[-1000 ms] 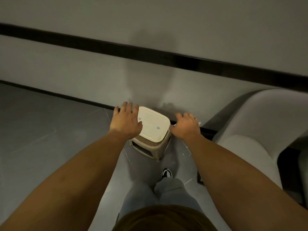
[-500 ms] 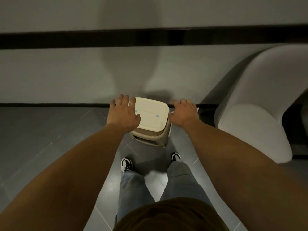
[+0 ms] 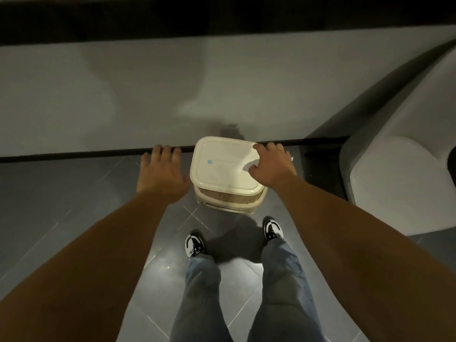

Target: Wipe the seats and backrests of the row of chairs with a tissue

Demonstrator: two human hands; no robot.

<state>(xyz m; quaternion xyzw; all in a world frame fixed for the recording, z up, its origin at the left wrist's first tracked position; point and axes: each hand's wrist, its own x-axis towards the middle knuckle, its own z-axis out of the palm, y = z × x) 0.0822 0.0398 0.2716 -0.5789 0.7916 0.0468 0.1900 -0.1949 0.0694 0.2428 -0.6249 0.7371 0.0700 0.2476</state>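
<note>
1. Grey floor tiles (image 3: pixel 74 218) meet a pale wall at a dark skirting line; a small cream bin (image 3: pixel 225 169) stands against it at twelve o'clock from the shoes.
2. Left hand (image 3: pixel 160 175) hovers flat and spread beside the bin, holding nothing.
3. Right hand (image 3: pixel 270 164) rests on the lid, fingers curled, probably opening it; a white scrap, perhaps tissue, peeks beyond it.
4. Chair (image 3: pixel 394 174) sits at two o'clock, well apart, with open floor to the left.

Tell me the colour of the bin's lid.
The lid is cream white with a small blue mark, clearest in the head view.
</note>
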